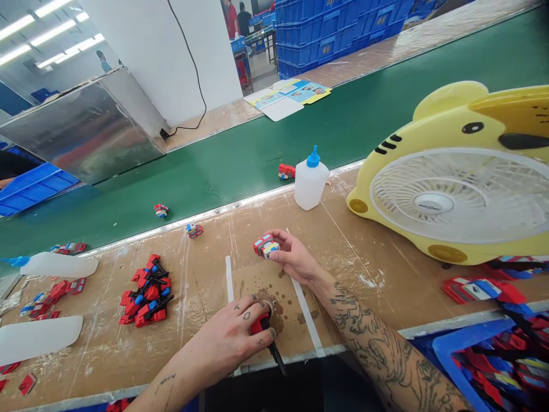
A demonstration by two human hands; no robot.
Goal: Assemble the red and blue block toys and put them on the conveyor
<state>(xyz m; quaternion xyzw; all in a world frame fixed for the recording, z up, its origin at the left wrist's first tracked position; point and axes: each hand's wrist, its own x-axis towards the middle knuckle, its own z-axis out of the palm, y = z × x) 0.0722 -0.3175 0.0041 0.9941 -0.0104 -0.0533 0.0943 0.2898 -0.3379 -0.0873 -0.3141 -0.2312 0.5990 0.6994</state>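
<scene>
My left hand [234, 335] is closed around a red part with a black rod [277, 357] that points down past the table's front edge. Slightly higher and to the right, my right hand [294, 257] pinches a small red, white and yellow toy piece [266, 246] between thumb and fingers. Under the hands, the brown tabletop [253, 280] has dark wet spots between two white tape strips. A pile of red parts with black rods [148, 292] lies to the left. Beyond my right hand stands a white bottle with a blue nozzle [309, 183].
A yellow fan [433, 200] fills the right side. Behind runs a green belt [223, 166] with small red pieces and a flat printed card [295, 97]. White bottles [60, 265] lie at the left. A blue bin of parts [446, 349] sits at lower right.
</scene>
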